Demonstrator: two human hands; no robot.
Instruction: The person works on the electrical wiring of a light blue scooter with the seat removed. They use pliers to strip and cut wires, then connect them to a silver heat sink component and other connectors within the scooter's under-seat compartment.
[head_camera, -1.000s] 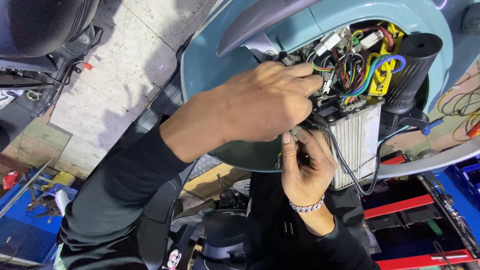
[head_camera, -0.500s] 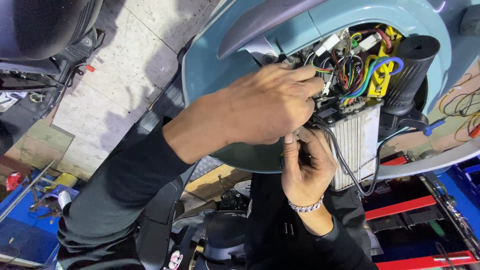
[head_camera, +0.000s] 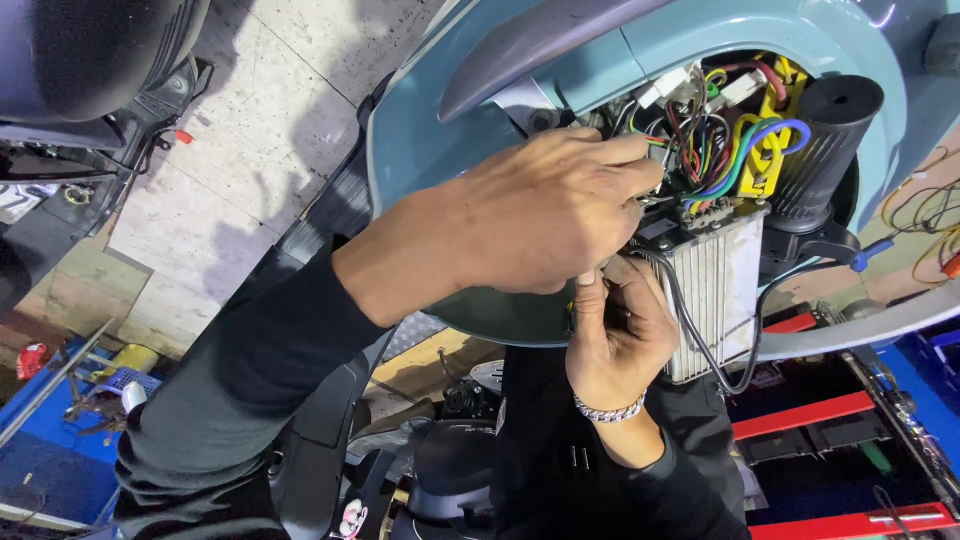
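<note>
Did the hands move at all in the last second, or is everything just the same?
Hardly anything changed. The left hand stays reaching over into the bundle of coloured wires inside the blue scooter body. The right hand stays just below it, beside the ribbed silver controller box, fingers pinched on something too hidden to tell. Only the view shifted slightly.

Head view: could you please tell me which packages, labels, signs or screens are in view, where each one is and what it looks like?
No screen, sign or readable label shows.
Red packet: far left edge by the blue tray, small, crumpled; only a possible package.
Yellow tin: lower left beside the red packet, partly hidden.
Both hands, left hand and right hand, are at the wiring, which has no tags visible.
</note>
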